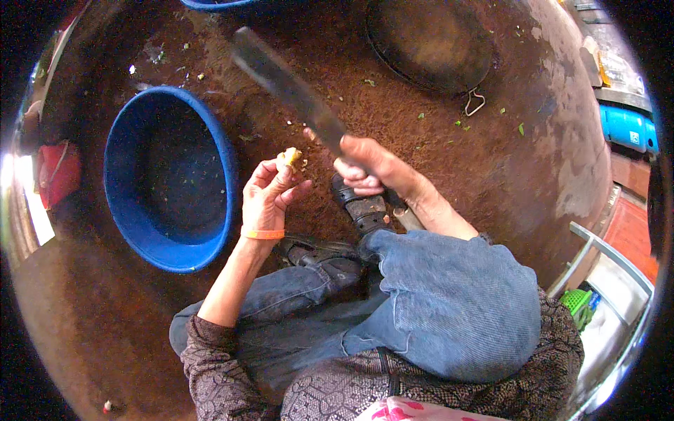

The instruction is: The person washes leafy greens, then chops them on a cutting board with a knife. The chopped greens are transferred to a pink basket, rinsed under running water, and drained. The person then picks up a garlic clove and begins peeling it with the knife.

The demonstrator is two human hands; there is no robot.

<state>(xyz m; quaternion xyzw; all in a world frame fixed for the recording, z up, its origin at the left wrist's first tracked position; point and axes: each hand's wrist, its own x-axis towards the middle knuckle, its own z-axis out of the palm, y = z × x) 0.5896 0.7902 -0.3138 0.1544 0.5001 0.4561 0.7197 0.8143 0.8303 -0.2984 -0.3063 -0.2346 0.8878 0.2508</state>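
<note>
My left hand (267, 193), with an orange band at the wrist, is closed in a pinch on a small, knobbly, pale yellow piece (290, 158). The piece looks like a root such as ginger, but its kind is not certain. My right hand (379, 168) is wrapped round a large knife (291, 88) with a long, broad, dark blade. Pointing up and to the left, the blade is somewhat blurred and stands apart from the piece. Part of the knife's handle (407, 219) shows below the right wrist.
A blue tub (226, 203) stands on the brown floor to the left, with another blue rim (217, 5) at the top edge. Far right of centre lies a round dark pan (432, 42) with a wire handle. Scraps (460, 125) are scattered about. A red bag (58, 173) is at far left.
</note>
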